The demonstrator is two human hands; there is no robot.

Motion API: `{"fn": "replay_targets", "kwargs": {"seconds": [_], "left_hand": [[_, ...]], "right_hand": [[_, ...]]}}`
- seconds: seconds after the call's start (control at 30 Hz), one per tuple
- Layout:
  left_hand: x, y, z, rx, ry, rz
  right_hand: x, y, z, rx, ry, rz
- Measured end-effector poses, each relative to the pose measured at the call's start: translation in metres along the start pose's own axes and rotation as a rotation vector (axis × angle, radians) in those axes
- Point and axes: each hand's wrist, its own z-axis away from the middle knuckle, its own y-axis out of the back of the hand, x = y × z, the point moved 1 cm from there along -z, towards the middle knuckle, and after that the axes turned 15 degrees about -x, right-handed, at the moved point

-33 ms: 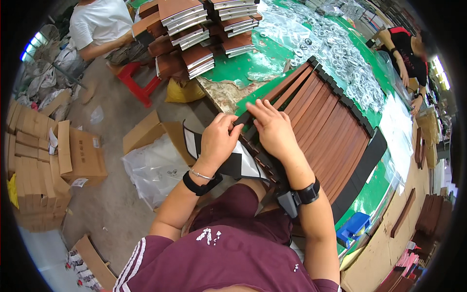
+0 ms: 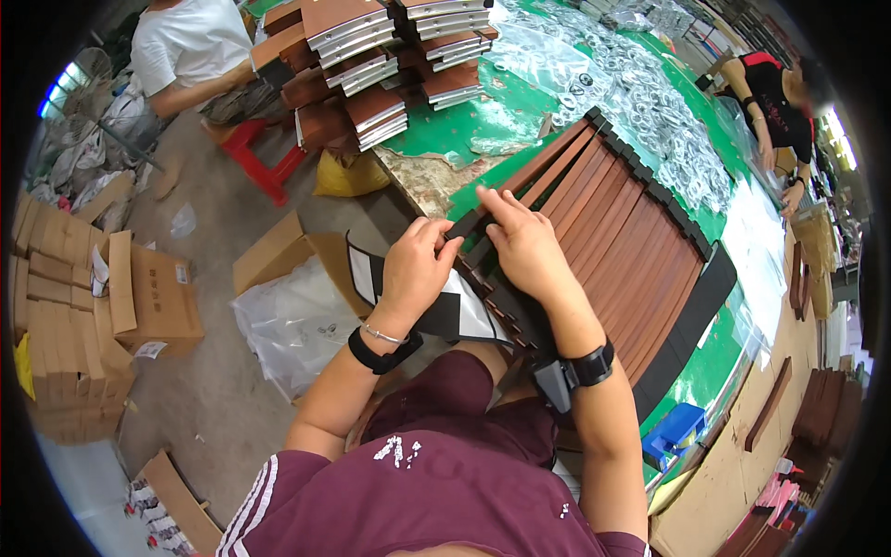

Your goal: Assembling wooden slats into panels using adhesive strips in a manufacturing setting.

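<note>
A row of reddish-brown slats (image 2: 620, 243) lies side by side on the green table, with toothed black strips along both ends. My left hand (image 2: 413, 265) pinches a small black end piece (image 2: 464, 226) at the near-left corner, between thumb and forefinger. Close beside it, my right hand (image 2: 524, 243) rests over the slat ends with its fingers stretched forward. Its palm hides what lies beneath. The far black strip (image 2: 650, 181) runs along the slats' other end. The leftmost slats stand slightly apart, with gaps between them. A black flat band (image 2: 687, 325) borders the right side.
Stacked brown-and-silver pieces (image 2: 357, 70) stand at the far left of the table (image 2: 520, 121). Many grey metal parts (image 2: 640, 102) cover its far side. A blue holder (image 2: 675, 434) sits at the right edge. Cardboard boxes (image 2: 158, 288) stand left; two other people work beyond.
My right hand has shifted very slightly, its fingers drawn a little closer together. My left hand keeps its pinch in the same place.
</note>
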Motion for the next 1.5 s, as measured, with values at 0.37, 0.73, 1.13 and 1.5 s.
{"fn": "replay_targets", "kwargs": {"seconds": [0.37,0.73,1.13,1.5], "left_hand": [[0.008,0.02,0.019,-0.059,-0.108,-0.047],[0.037,0.001,0.045,-0.18,-0.143,-0.075],[0.04,0.002,0.025,-0.314,-0.086,-0.14],[0.043,0.008,0.015,-0.244,0.043,-0.293]], "right_hand": [[-0.008,0.038,0.039,-0.011,-0.105,-0.01],[-0.001,0.006,0.021,-0.006,0.0,-0.304],[0.009,0.021,0.034,-0.036,0.02,0.087],[0.006,0.008,0.023,0.087,0.05,0.078]]}}
